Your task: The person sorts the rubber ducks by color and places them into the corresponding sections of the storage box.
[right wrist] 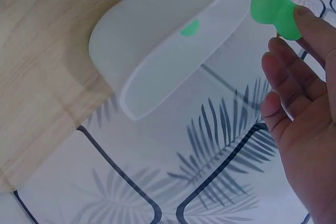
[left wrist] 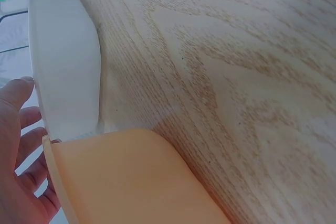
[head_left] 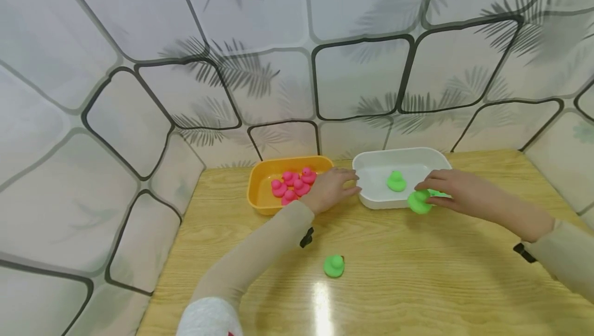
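Note:
Between thumb and fingertips my right hand [head_left: 468, 194] pinches a green rubber duck [head_left: 419, 203] above the front right rim of the white bin [head_left: 380, 204]. The right wrist view shows the same duck [right wrist: 275, 4] held by its head end. Inside the bin sits another green duck [head_left: 396, 181], and a bit of green shows beside the right fingers. My left hand [head_left: 330, 190] reaches over the right end of the orange bin [head_left: 260, 209], its loosely extended fingertips at the white bin's left rim. In the left wrist view its thumb appears to touch that rim.
Several pink ducks [head_left: 289, 185] lie in the orange bin, partly covered by the left hand. A single green duck [head_left: 334, 265] rests on the wooden table [head_left: 394, 284] in front of the bins. A patterned fabric wall [head_left: 362, 83] stands behind them.

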A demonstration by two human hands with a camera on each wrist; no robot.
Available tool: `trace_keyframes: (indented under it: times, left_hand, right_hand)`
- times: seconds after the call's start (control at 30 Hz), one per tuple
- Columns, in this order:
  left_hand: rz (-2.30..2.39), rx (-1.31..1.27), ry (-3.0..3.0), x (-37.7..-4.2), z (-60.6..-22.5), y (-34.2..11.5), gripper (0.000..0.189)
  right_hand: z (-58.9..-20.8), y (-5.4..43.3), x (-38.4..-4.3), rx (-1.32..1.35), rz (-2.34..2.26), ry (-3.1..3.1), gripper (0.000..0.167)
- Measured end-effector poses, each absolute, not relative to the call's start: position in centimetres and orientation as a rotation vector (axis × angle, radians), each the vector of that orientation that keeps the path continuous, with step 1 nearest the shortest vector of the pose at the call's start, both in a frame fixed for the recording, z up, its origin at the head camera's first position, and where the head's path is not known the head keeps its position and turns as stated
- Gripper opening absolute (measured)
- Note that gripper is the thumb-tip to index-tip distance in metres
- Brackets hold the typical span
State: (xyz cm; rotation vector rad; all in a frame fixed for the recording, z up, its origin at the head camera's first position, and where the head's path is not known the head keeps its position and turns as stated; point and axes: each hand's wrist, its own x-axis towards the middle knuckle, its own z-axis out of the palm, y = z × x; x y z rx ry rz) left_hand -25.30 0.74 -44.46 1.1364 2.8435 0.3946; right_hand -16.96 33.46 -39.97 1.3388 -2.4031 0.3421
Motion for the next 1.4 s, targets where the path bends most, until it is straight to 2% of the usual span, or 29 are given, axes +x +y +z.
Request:
trace_keyframes:
  times: [0.23,0.37,0.5,0.73,1.4]
  left_hand:
    - [0.395,1.153,2.845,-25.5,-44.7,0.8,0.044]
    - [0.391,1.152,2.843,-25.5,-44.7,0.8,0.044]
    - [0.388,1.145,2.841,-25.5,-44.6,0.9,0.044]
    - [0.384,1.155,2.847,-25.6,-44.7,0.9,0.044]
    - [0.381,1.14,2.844,-25.5,-44.5,0.8,0.043]
  right_hand:
    - [-39.2,34.4,-18.4,1.309,0.305,-2.402,0.056]
    - [-38.8,34.9,-18.9,1.261,0.255,-2.449,0.026]
    - [-38.3,35.2,-19.3,1.196,0.217,-2.544,0.043]
    - [-38.3,35.9,-20.4,1.093,0.182,-2.689,0.032]
    - [-38.0,35.9,-22.6,0.969,0.167,-2.946,0.027]
